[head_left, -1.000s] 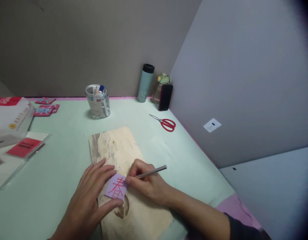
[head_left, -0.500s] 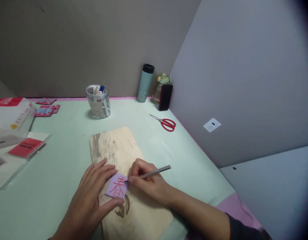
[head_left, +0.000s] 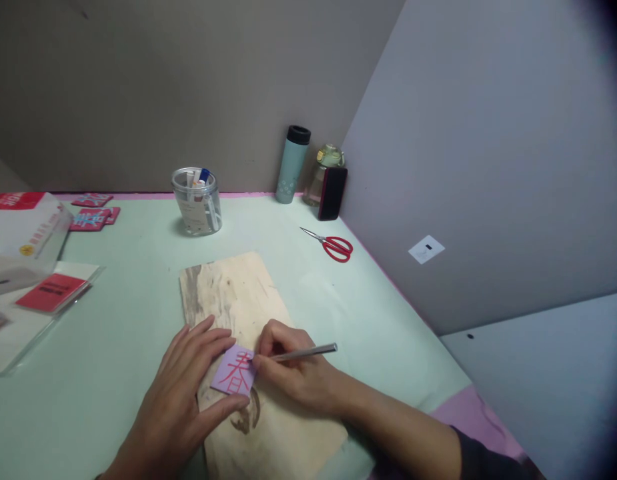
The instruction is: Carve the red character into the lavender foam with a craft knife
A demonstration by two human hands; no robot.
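Observation:
A small purple square block [head_left: 227,379] with a red Chinese character on it lies on a wooden board [head_left: 253,287]. My left hand [head_left: 181,390] holds it down, fingertips at its far left edge and thumb along its near edge. In a pen-like grip, my right hand [head_left: 293,363] is closed on a slim silver craft knife [head_left: 311,351]. The knife's tip is at the right side of the block, by the upper part of the character. My fingers partly hide that tip, so its exact contact cannot be made out.
Red-handled scissors [head_left: 337,248] lie right of the board. A clear jar of pens [head_left: 195,207], a teal tumbler [head_left: 291,167], a green-lidded bottle [head_left: 314,187] and a phone [head_left: 333,193] stand behind. At left are a white bag [head_left: 25,233], a red card [head_left: 52,292] and pink squares [head_left: 91,219].
The craft knife has tilted lower, and its tip has shifted slightly left over the block. My left hand and the block look unmoved.

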